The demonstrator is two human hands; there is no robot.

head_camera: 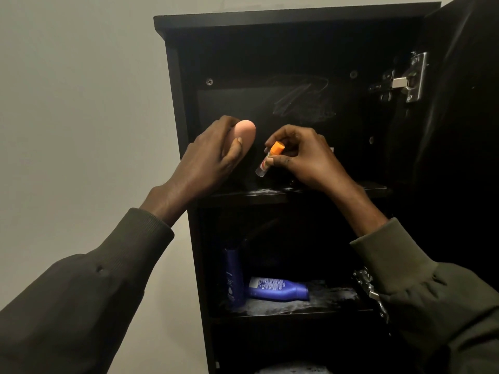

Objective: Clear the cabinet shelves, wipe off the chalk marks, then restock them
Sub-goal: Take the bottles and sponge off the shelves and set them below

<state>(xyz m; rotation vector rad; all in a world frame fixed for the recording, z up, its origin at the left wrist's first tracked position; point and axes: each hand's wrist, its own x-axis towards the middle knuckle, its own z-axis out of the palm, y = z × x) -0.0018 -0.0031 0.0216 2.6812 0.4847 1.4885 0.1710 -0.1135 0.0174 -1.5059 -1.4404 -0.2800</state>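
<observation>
wall [81,103]: plain, pale, left of and behind the unit
sleeves [81,306]: dark, ribbed cuffs at both wrists

The open black wooden cabinet [172,103] filled the frame's centre; scribbled white chalk marks [302,99] crossed its upper back panel.

You face a plain pale wall [81,90], bare and evenly lit on the left, turning dimmer toward the bottom. Against it stands a tall dark cabinet [294,20], its top edge running across the upper right of your view. Its door [464,103] hangs open along the right edge, held by a metal hinge [405,79]. The interior lies in deep shadow, and light catches only the front edges of the shelves.
</observation>
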